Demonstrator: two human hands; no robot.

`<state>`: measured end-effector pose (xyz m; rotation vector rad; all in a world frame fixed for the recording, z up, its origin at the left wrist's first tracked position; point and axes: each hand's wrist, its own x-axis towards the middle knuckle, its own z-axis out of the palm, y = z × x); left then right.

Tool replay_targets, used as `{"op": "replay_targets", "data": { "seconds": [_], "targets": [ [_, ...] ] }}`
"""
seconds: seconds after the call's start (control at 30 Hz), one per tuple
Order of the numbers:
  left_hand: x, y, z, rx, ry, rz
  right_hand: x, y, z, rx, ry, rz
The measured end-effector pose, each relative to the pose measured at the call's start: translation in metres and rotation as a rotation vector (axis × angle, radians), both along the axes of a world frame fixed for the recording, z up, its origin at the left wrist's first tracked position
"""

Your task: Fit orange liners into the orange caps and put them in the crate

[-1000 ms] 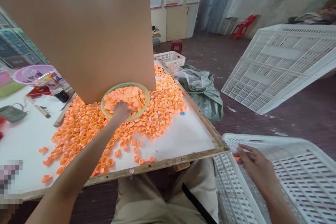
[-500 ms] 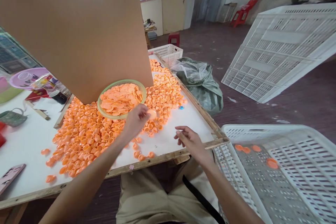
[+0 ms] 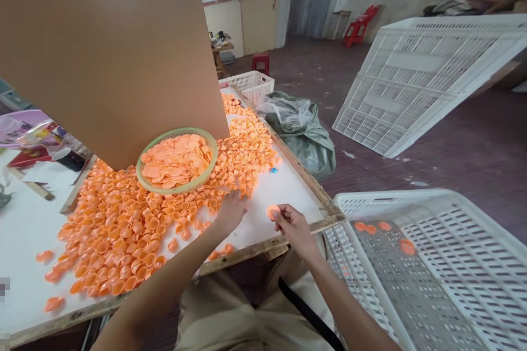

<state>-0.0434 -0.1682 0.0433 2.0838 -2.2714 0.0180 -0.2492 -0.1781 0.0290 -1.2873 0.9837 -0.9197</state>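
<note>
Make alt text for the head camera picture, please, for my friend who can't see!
A person's right hand pinches a flat orange disc over a white tabletop; the left hand is at the edge of piled orange cups. A basket of more discs sits among the cups by a brown board, with a white crate at right.

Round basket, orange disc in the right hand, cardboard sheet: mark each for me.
Round basket [image 3: 214, 154]: head view, right side of its rim.
Held orange disc [image 3: 271, 211]: head view, its exposed face.
Cardboard sheet [image 3: 117, 52]: head view, middle of its flat face.
</note>
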Motion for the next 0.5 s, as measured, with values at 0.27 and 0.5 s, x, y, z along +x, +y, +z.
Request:
{"op": "replay_targets", "data": {
  "seconds": [0.27,0.5],
  "targets": [
    [-0.018,0.003,-0.019,0.05,0.223,0.017,0.0,-0.002,-0.017,0.031,0.04,0.012],
    [-0.03,0.014,-0.034,0.033,0.525,-0.003,0.002,-0.01,-0.026,0.117,0.046,0.041]
  ]
}}
